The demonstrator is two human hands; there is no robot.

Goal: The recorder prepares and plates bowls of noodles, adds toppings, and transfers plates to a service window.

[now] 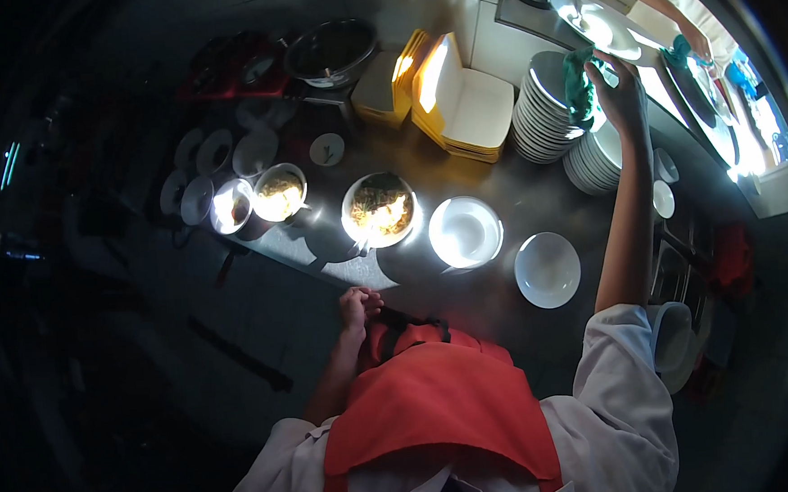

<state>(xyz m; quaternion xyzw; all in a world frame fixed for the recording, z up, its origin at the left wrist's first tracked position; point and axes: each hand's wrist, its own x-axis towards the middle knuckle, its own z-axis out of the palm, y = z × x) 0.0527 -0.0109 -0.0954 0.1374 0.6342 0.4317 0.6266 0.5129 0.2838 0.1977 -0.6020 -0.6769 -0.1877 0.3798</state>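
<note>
My right hand (620, 87) reaches to the upper right and grips a green cloth (580, 86) over a tall stack of white plates (541, 122). A second plate stack (593, 164) stands just below it. My left hand (359, 307) is near the edge of the metal counter, in front of my red apron, its fingers curled and apparently holding nothing. Before me on the counter are a bowl of food with dark greens (381, 209), an unfilled white bowl (466, 232) and another white bowl (548, 270). A smaller food bowl (280, 193) sits further left.
Several small white bowls (214, 152) cluster at the left. Yellow-edged square dishes (474, 116) and a large metal bowl (331, 52) line the back. At the upper right, a co-worker's arm (670, 9) shows beyond a ledge holding a large white plate (596, 25).
</note>
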